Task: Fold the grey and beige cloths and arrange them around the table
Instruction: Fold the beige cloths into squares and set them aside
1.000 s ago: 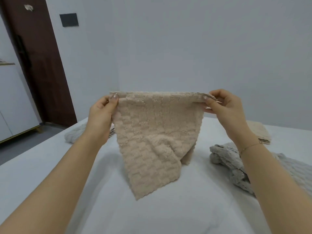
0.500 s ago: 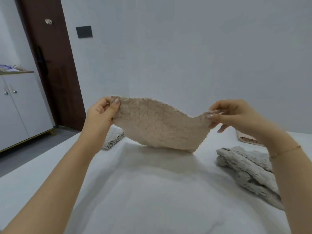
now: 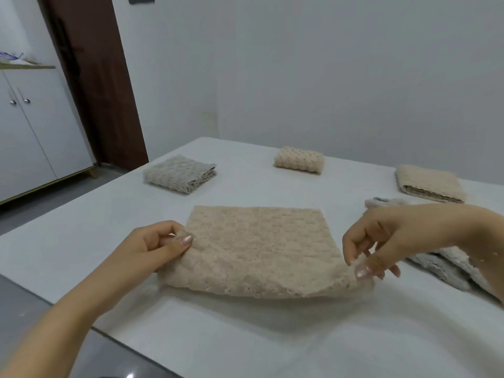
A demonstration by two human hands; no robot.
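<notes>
A beige textured cloth (image 3: 259, 246) lies spread on the white table (image 3: 245, 336), its far edge flat and its near edge lifted. My left hand (image 3: 161, 246) pinches the near left corner between thumb and fingers. My right hand (image 3: 381, 238) pinches the near right corner. A folded grey cloth (image 3: 178, 173) sits at the far left. Two folded beige cloths lie at the back: one in the middle (image 3: 299, 159), one at the right (image 3: 429, 182). Unfolded grey cloths (image 3: 447, 266) are piled at the right, partly hidden by my right forearm.
The table's left edge runs diagonally beside a grey floor (image 3: 41, 211). A white cabinet (image 3: 32, 132) and a dark brown door (image 3: 95, 77) stand at the left. Pale walls close off the back.
The beige cloth, held up in the air by its top corners before, has come down onto the table. Both hands dropped with it, and my view tilted down.
</notes>
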